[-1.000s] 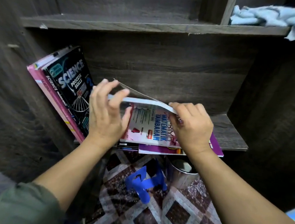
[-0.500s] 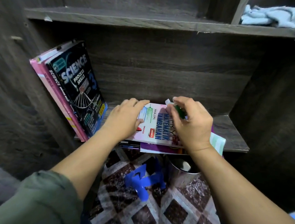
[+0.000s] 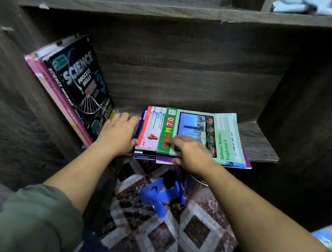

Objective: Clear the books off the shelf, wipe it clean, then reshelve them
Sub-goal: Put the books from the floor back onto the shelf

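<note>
Dim light comes from the near side; the shelf (image 3: 259,143) recess sinks into shadow, darkest at right. Straight lines bow near the borders. The right hand (image 3: 191,153) is slightly motion-blurred; the green book (image 3: 225,136) reads sharp.

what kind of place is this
Probably a home study nook: a dark wooden shelf holding school texts, a Science book and a green book, with patterned floor tiles below.
</note>
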`<state>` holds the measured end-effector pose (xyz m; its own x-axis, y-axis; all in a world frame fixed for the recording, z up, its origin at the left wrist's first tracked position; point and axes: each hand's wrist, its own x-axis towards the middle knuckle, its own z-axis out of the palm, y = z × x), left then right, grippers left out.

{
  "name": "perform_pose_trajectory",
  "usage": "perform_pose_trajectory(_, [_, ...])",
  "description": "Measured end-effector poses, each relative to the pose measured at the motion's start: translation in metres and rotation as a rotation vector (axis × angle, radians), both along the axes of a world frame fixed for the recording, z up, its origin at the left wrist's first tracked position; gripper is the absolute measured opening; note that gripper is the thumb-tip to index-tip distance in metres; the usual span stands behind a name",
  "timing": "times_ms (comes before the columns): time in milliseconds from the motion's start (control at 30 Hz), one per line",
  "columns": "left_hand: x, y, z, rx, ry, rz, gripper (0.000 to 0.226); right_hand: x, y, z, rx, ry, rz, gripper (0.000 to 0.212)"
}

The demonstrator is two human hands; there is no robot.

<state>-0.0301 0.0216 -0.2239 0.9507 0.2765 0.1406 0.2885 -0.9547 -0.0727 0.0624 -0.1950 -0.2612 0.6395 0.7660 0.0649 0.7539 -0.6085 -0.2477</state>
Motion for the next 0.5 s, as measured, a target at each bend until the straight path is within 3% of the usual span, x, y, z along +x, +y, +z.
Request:
perform_pose_trajectory(67, [-0.002, -0.001, -0.002, 0.004, 0.03, -0.007, 0.073, 0.012, -0.022, 0.007, -0.267, -0.057, -0.251, 0.1])
perform_pose_trajectory(133, [-0.002, -0.002, -0.005, 0.004, 0.051, -0.022, 0.072, 0.024, -0.045, 0.011, -0.441, 0.071, -0.526, 0.122])
perform_pose_trajectory(200, [0.0, -0.004, -0.008, 0.015, 0.07, -0.042, 0.072, 0.031, -0.061, 0.007, -0.455, 0.26, -0.646, 0.127])
perform_pose_trajectory(267, [0.003, -0.008, -0.009, 0.022, 0.087, -0.069, 0.071, 0.032, -0.064, 0.006, -0.405, 0.352, -0.63, 0.12])
perform_pose_trajectory(333, [0.008, -0.015, -0.012, -0.028, 0.104, -0.11, 0.063, 0.029, -0.057, 0.008, -0.417, 0.326, -0.562, 0.104])
perform_pose_trajectory(400, [0.012, -0.026, -0.017, -0.206, 0.148, -0.137, 0.053, 0.021, -0.046, 0.013, -0.459, 0.26, -0.51, 0.087])
perform_pose_trajectory(500, [0.018, -0.036, -0.026, -0.435, 0.123, -0.052, 0.049, 0.008, -0.035, 0.021, -0.42, 0.161, -0.46, 0.078])
